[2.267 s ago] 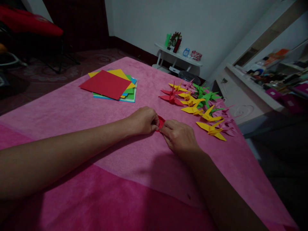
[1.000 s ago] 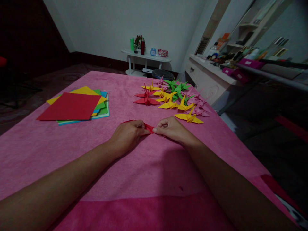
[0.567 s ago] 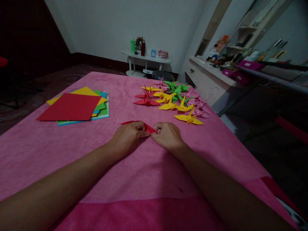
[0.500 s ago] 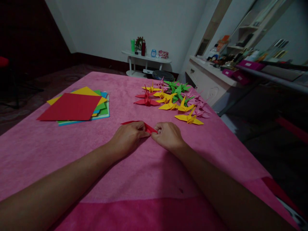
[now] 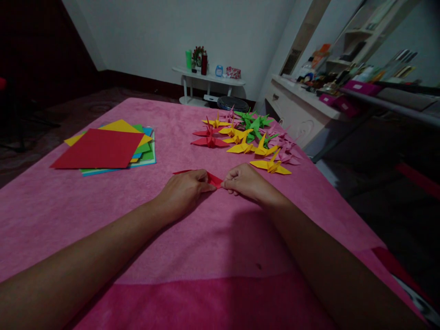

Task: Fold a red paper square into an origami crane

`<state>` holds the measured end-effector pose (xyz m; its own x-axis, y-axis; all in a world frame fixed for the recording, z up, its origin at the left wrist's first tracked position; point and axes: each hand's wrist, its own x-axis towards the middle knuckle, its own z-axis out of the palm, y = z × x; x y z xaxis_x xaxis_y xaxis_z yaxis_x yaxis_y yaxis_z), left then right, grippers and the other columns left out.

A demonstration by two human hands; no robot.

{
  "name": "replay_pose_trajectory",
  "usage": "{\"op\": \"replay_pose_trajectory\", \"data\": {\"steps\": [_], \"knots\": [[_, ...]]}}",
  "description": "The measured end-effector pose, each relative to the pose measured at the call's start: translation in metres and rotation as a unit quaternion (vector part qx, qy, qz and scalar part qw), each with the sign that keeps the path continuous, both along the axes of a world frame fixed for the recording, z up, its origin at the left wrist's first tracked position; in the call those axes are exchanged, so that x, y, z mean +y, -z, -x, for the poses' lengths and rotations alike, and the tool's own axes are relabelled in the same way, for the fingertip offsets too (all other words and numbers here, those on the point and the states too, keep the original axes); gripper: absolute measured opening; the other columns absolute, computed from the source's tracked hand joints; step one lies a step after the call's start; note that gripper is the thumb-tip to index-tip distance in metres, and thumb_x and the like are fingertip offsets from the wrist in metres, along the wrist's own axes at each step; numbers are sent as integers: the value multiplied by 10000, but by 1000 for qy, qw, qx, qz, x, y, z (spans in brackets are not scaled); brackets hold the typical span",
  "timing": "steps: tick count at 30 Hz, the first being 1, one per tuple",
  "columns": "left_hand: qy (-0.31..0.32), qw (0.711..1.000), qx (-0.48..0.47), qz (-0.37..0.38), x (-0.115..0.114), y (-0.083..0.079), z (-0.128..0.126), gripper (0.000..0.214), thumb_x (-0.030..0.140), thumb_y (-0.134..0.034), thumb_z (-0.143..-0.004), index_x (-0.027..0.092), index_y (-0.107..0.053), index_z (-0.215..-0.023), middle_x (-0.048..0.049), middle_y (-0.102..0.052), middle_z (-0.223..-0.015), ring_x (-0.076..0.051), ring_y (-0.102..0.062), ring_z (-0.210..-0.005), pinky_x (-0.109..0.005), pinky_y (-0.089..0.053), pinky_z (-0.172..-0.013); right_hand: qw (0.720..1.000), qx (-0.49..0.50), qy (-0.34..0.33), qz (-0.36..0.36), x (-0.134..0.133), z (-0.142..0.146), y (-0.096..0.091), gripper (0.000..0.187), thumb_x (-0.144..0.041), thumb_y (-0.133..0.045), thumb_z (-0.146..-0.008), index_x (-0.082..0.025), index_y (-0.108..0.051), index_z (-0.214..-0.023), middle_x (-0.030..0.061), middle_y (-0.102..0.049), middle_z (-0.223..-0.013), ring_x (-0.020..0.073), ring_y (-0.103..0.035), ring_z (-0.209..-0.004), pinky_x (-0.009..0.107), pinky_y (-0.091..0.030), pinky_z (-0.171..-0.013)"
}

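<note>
A folded piece of red origami paper (image 5: 214, 179) lies low over the pink cloth between my hands. My left hand (image 5: 187, 187) is closed on it, thumb in front and fingers behind, and covers much of it; one thin red point sticks out beyond the knuckles. At the paper's right tip, the fingers of my right hand (image 5: 242, 181) are pinched together on the edge. Farther back, two red paper cranes (image 5: 210, 140) stand beside several yellow cranes (image 5: 242, 146), with green cranes (image 5: 254, 127) and pink cranes (image 5: 283, 149) behind and to the right.
A loose stack of coloured square sheets, a red sheet (image 5: 99, 149) on top, lies at the left of the cloth-covered surface (image 5: 165, 256). Beyond it stands a small white table (image 5: 209, 79) with a green tumbler (image 5: 189, 59). A cluttered white dresser (image 5: 302, 107) is at the right.
My right hand has turned and lifted slightly, its fingers now pinching the paper's right tip. My left hand keeps its hold. The whole view has shifted a little.
</note>
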<state>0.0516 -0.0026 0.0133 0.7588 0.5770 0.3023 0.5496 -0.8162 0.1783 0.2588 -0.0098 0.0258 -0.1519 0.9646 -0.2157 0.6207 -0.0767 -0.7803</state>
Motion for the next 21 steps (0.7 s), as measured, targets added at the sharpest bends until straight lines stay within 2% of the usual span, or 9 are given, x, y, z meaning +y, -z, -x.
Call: {"op": "replay_pose_trajectory", "data": {"steps": [3, 7, 14, 21], "knots": [[3, 1000, -6, 5, 1, 2, 0, 267, 310, -473, -933, 279, -710, -1052, -48, -600, -842, -138, -556, -707, -231, -373, -591, 998, 50, 14, 42, 3, -3, -3, 167, -121, -583, -722, -127, -600, -556, -2, -570, -480, 62, -484, -408, 168, -369, -410], [-2, 1000, -19, 24, 3, 4, 1, 285, 313, -469, -936, 317, -679, -1129, -40, -587, -849, -125, -551, -698, -230, -394, -615, 992, 94, 33, 81, 2, -4, -10, 153, -83, -565, -741, -110, -618, -600, -18, -564, -466, 39, -452, -376, 141, -334, -378], [-4, 999, -17, 34, 2, 4, 1, 302, 367, -446, -944, 347, -668, -1147, -35, -577, -834, -126, -535, -685, -232, -376, -603, 993, 88, 29, 74, 1, -5, -13, 207, -75, -550, -737, -123, -582, -538, -31, -534, -434, 33, -419, -351, 139, -315, -352], [-3, 999, -15, 41, 3, 3, 1, 310, 346, -444, -944, 346, -654, -1173, -36, -588, -860, -122, -537, -696, -221, -368, -595, 994, 83, 25, 67, 1, -5, -11, 139, -85, -565, -706, -123, -617, -583, -27, -554, -456, 48, -448, -371, 152, -339, -365]]}}
